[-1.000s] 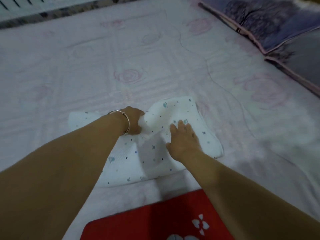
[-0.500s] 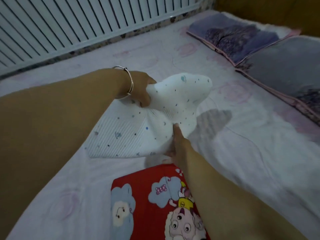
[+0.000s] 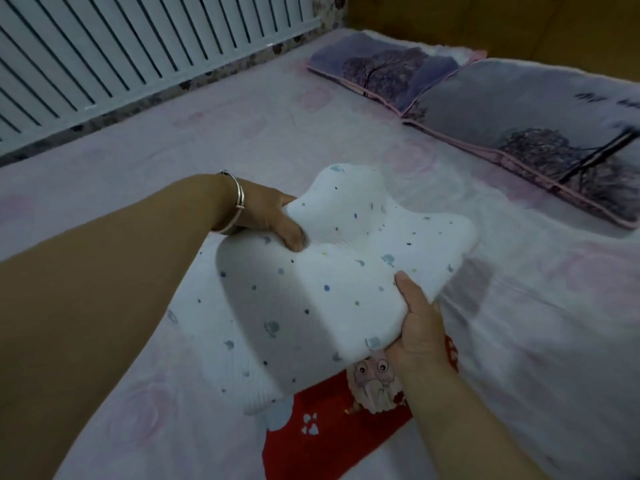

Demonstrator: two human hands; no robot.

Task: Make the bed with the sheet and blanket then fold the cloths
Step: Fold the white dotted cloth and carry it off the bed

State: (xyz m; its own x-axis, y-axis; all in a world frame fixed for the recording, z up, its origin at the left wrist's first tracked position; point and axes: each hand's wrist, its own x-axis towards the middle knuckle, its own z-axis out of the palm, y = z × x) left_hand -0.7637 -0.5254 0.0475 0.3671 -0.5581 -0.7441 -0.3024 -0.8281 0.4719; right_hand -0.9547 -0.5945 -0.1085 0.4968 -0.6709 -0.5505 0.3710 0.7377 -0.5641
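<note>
A white cloth with small coloured dots [image 3: 332, 282] is held up above the bed, folded over and sagging between both hands. My left hand [image 3: 273, 220], with a silver bangle on its wrist, grips the cloth's far left edge. My right hand [image 3: 420, 327] grips its near right edge, thumb on top. Under the cloth's near end lies a red cloth with cartoon figures [image 3: 332, 431], flat on the bed. The pale pink sheet with faint rose prints [image 3: 242, 133] covers the mattress.
Two purple pillows with tree prints [image 3: 391, 71] [image 3: 540, 133] lie along the bed's far right side. A white slatted panel [image 3: 131, 46] runs along the far left edge of the bed. A wooden headboard [image 3: 519, 22] stands behind the pillows.
The dotted cloth lay flat on the bed under both hands; both hands have since lifted it off the sheet. The view has tilted up, showing the pillows and the slatted panel.
</note>
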